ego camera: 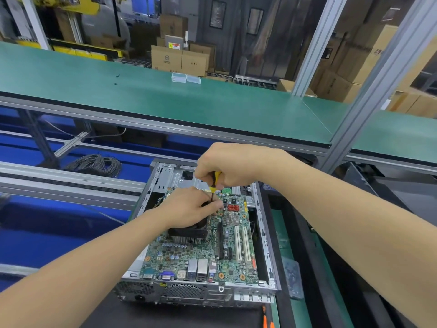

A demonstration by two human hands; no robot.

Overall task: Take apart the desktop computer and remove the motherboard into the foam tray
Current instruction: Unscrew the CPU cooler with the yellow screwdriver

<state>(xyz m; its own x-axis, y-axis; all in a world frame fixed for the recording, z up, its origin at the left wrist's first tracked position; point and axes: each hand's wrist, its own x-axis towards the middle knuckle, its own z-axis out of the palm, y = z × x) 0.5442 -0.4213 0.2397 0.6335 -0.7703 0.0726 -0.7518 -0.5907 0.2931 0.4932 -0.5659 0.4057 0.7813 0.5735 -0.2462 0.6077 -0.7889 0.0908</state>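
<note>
Ports line the near edge of the computer case (203, 292), which lies open on the bench (153, 316) with the motherboard (189, 254) flat inside it, not yet lifted out. Farther in sits the black cooler (186, 233). The left hand (186, 207) rests on the cooler's far side, its fingertips pinching the shaft of the screwdriver (215, 181) close to the tip. Above it the right hand (224, 166) is wrapped round the yellow handle.

The step looks to be loosening a screw beside the cooler; the screw itself is hidden under the fingers. To do it well, keep the shaft upright and pressed down so the tip cannot skid onto the board. Let the left fingers only guide, turn from the right wrist, and catch the freed screw before it drops among the parts.

A dark tray-like frame (305, 233) lies just right of the case; whether it is the foam tray I cannot tell. Beyond, a green shelf (165, 98) carries two clear plastic boxes (185, 78).
</note>
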